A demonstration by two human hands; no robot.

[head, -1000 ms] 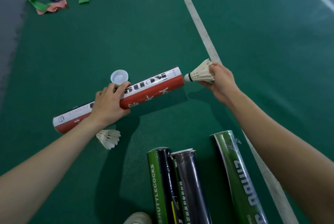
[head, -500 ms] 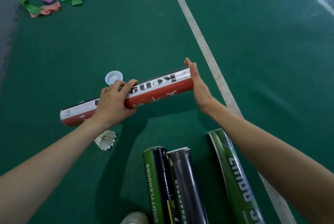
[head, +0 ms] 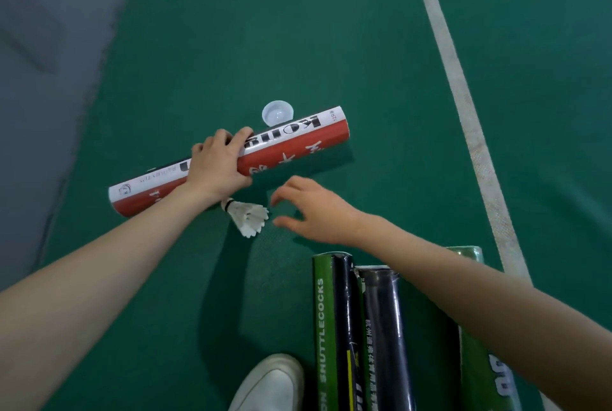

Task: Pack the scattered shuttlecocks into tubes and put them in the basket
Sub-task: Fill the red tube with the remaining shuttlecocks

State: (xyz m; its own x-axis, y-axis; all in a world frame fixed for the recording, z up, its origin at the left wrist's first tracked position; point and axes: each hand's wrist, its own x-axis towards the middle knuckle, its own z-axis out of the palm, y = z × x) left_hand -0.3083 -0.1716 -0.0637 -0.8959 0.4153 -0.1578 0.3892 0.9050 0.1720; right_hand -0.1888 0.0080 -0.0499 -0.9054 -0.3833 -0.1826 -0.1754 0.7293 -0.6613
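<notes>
The shuttlecock lies just left of my right hand, which is spread wide and empty. Its skirt faces that hand and its cork points off toward the left wrist. My left hand grips the tube mid-length, so I judge the pick falls to the right.

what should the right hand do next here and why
Probably close the right hand on the loose shuttlecock. Its fingers are spread just beside the feathers without touching them, the left hand grips the red and white tube, and the cap lies on the floor behind the tube.
</notes>
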